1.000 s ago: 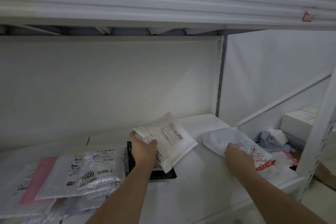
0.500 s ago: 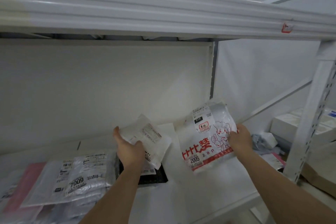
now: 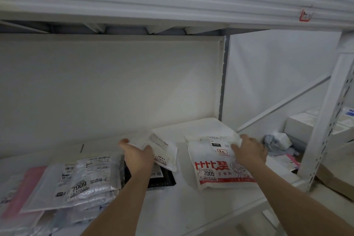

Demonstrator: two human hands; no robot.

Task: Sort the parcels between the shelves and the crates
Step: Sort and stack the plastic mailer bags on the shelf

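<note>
The left hand [image 3: 138,156] grips a white padded parcel [image 3: 162,149] above a black packet [image 3: 162,178], while the right hand [image 3: 249,151] rests open-fingered on the red-printed parcel [image 3: 214,166] lying on the shelf [image 3: 191,207].

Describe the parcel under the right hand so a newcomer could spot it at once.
On the white shelf, look right of the black parcel, toward the shelf's right end. The white bag lies flat there under the right hand. It alone bears big red lettering and the number 2005.
</note>
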